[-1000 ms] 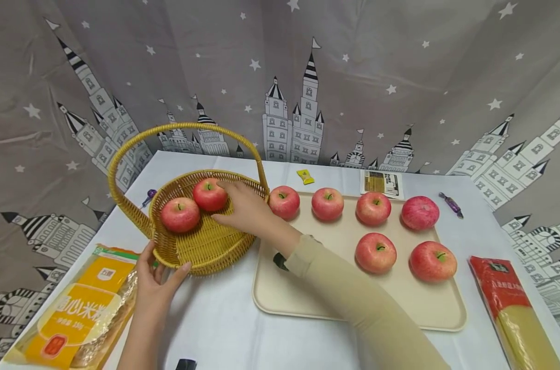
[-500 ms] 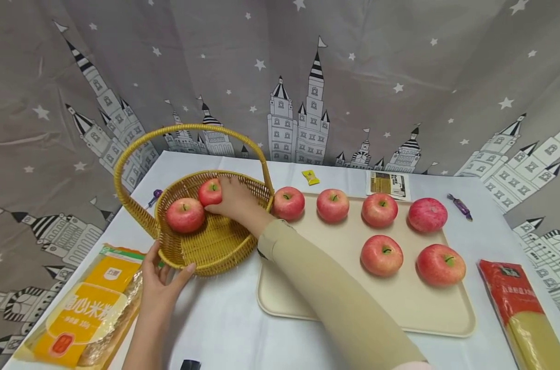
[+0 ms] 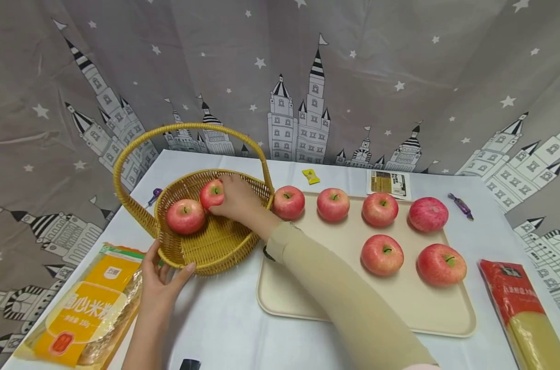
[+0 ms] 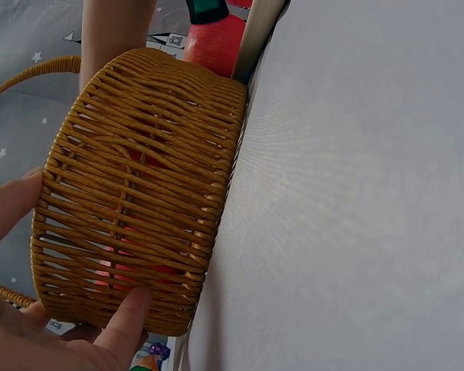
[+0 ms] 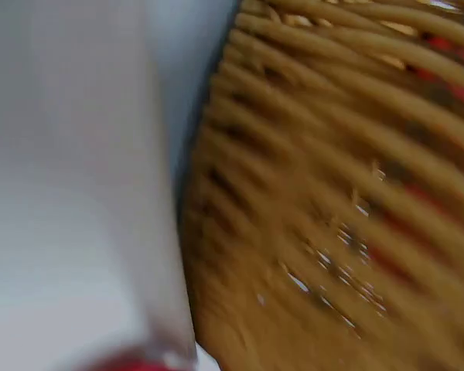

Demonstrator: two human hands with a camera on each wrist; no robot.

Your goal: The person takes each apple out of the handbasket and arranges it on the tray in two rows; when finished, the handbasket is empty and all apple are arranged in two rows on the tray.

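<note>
A yellow wicker basket (image 3: 222,241) with a tall arched handle stands on the left of the table, tilted toward me. Two red apples are inside. One apple (image 3: 185,216) lies at the basket's left; the other apple (image 3: 210,193) is partly covered by my right hand (image 3: 238,199), whose fingers and thumb grip it. My left hand (image 3: 162,282) holds the basket's near-left side; in the left wrist view, its fingertips (image 4: 127,321) touch the woven wall. The right wrist view is blurred, with wicker filling much of it and the right hand's fingers out of sight.
A beige tray (image 3: 303,303) with several apples lies right of the basket, under my right forearm. A yellow food bag (image 3: 83,308) is at left, a red-topped pasta packet (image 3: 522,308) at right. Small candies and a flat packet (image 3: 389,184) lie along the back.
My right hand, earlier beside the rear apple with its thumb apart, has closed round it. The apple stays in about the same place. The left hand keeps its place on the basket.
</note>
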